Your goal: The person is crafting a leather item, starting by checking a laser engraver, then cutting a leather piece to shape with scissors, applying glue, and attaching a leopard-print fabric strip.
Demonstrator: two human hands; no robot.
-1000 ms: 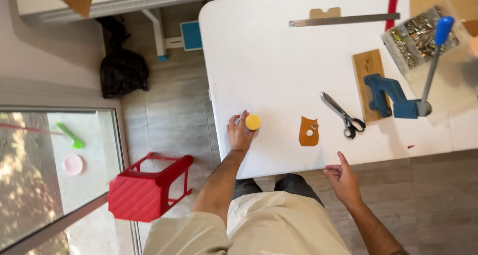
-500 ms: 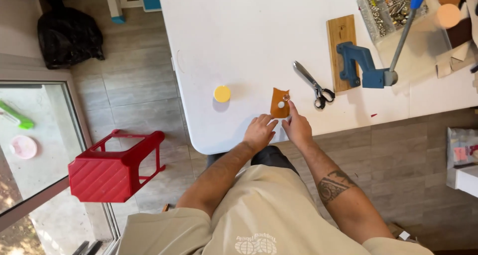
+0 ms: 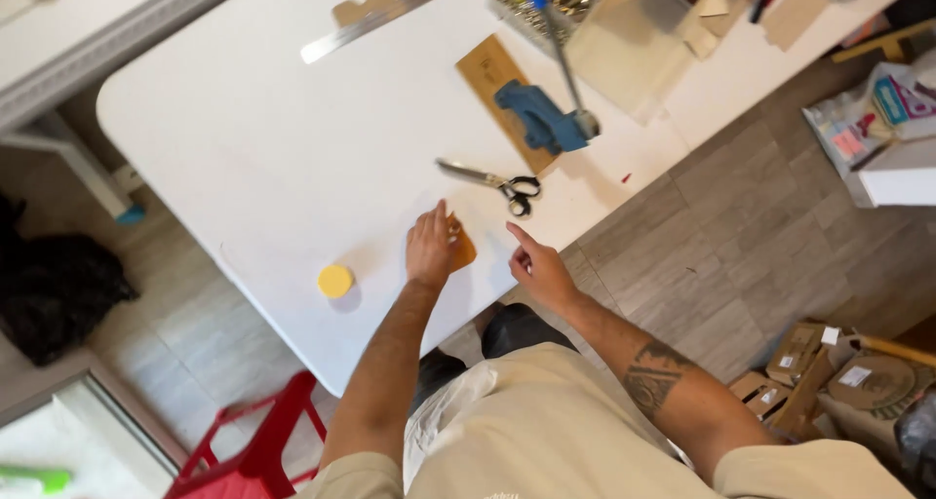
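Head camera looks steeply down, tilted, over white table (image 3: 273,158).

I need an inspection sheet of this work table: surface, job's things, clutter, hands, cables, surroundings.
Surface: white table, mostly bare at the near side.
Job's things: small brown leather piece under the left hand; yellow round lid lies apart to its side.
Clutter: scissors, blue press tool on a brown board, metal ruler, cardboard pieces at the far edge.
Hands: left hand flat on the leather piece; right hand open, holding nothing, beside it.
Cables: nothing seen.
Surroundings: red stool, cardboard boxes on the floor.
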